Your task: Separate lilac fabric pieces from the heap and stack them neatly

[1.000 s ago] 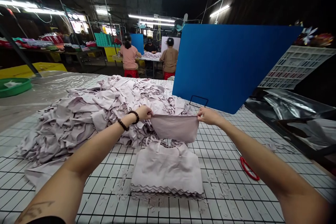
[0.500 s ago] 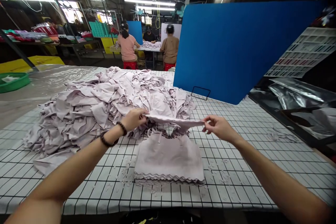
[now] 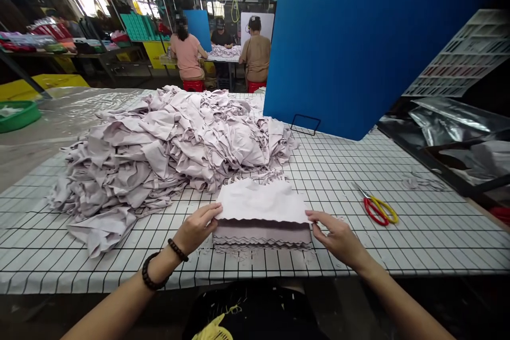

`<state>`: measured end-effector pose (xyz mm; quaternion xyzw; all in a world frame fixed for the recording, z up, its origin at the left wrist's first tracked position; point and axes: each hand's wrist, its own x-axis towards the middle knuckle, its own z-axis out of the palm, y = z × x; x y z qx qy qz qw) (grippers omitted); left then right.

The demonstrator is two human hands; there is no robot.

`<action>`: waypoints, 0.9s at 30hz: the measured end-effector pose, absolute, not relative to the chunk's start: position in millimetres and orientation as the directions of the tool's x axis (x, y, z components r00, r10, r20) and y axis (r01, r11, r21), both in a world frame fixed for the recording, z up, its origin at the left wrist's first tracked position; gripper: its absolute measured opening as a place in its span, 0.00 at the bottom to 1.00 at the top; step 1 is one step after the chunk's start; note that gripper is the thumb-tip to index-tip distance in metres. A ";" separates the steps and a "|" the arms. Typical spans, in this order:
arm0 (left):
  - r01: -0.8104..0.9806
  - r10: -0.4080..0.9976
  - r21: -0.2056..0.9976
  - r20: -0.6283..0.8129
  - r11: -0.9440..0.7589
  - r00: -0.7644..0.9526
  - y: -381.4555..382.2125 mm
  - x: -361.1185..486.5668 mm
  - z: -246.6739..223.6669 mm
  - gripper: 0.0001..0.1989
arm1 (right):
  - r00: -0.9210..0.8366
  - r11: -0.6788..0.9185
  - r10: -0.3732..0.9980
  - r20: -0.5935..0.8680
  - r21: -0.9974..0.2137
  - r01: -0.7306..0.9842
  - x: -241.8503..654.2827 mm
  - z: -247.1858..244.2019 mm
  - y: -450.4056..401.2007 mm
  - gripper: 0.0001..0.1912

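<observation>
A pale lilac top (image 3: 261, 203) with a wavy hem and small shoulder straps is stretched sideways between my two hands. My left hand (image 3: 199, 226) pinches its near left corner, and my right hand (image 3: 337, 234) pinches the near right corner. Beneath it lies a neat stack of like tops (image 3: 261, 236), their scalloped edges facing me. The held top's front edge is raised off the stack, while its far part lies over it. Beyond my hands is a large loose heap of the same pale garments (image 3: 175, 143).
Thread snips with red and yellow handles (image 3: 378, 210) lie right of my right hand on the gridded tablecloth (image 3: 338, 170). A blue board (image 3: 350, 48) stands at the back right. A green basin (image 3: 19, 116) sits far left. Several people work at a table beyond.
Both hands have come down and toward me, laying the top over the stack with its hem facing me. The view has tilted down, and the snips now show beside my right arm.
</observation>
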<state>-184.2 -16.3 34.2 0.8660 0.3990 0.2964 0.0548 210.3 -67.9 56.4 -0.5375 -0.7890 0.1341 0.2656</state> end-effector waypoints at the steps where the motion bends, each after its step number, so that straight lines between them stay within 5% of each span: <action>1: 0.663 0.721 0.319 0.469 -0.677 0.511 -20.6 -184.4 31.6 0.16 | -0.308 0.406 0.911 0.273 -0.467 0.786 209.9 54.7 -71.7 0.12; 11: 0.709 0.754 0.284 0.380 -0.646 0.535 -42.2 -180.8 32.9 0.15 | -0.469 0.527 0.832 0.296 -0.155 0.836 203.2 44.1 -89.9 0.13; 16: 0.798 0.794 0.164 0.333 -0.580 0.508 -42.7 -149.2 65.8 0.12 | -0.382 0.420 0.890 0.250 -0.122 0.899 182.4 60.9 -84.5 0.08; 21: 0.629 0.640 0.143 0.287 -0.764 0.713 -25.0 -81.2 55.1 0.16 | -0.449 0.483 0.856 0.258 -0.084 0.872 148.8 53.7 -57.0 0.20; 27: 0.672 0.676 0.123 0.266 -0.730 0.687 -0.9 -60.5 18.4 0.29 | -0.400 0.413 0.902 0.164 -0.048 0.910 144.1 18.2 -33.2 0.33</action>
